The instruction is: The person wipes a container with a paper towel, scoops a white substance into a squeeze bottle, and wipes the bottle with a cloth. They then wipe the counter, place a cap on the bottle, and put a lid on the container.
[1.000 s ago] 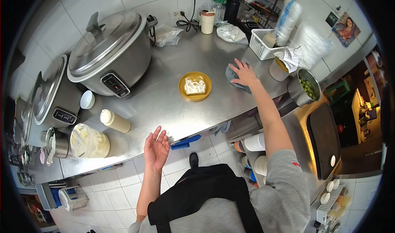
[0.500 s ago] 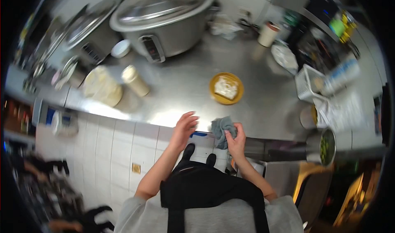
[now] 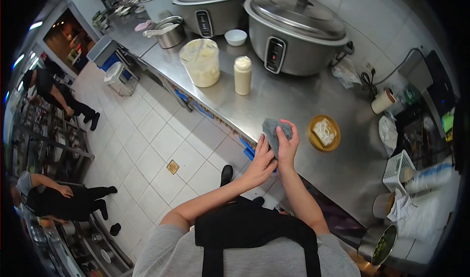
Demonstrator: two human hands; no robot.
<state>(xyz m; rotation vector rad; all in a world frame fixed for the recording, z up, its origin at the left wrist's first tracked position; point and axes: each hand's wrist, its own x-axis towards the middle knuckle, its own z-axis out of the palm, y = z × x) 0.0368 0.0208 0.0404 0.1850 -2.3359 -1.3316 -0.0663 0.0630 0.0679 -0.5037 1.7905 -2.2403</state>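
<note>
A tiled kitchen floor (image 3: 147, 167) fills the left side of the view, where two other people in dark clothes (image 3: 51, 91) (image 3: 68, 198) stand near metal shelving. A steel table (image 3: 342, 184) runs along the tiled wall; toward its back edge stand a large rice cooker (image 3: 293, 37), another cooker (image 3: 210, 12) and a small white bowl (image 3: 235, 38).

At the table's front edge, the person's right hand (image 3: 288, 142) has its grip closed around a bunched grey cloth (image 3: 270, 128). The left hand (image 3: 259, 167) meets it from below, fingers lightly bent against the cloth or the right palm; whether that grip pinches any fabric cannot be told. The cloth overlaps the front edge in view, and its height over the table is unclear.

Just beyond the right hand, inward from that edge, sits a yellow plate (image 3: 333, 122) bearing something white and creamy. A squeeze bottle (image 3: 243, 77) and a tub (image 3: 204, 71) stand upright nearer the table's far-left end, both apart from the hands.

The step in hand appears to be handling the cloth between both hands. Any further move with it calls for a secure hold and clearance from the plate.
</note>
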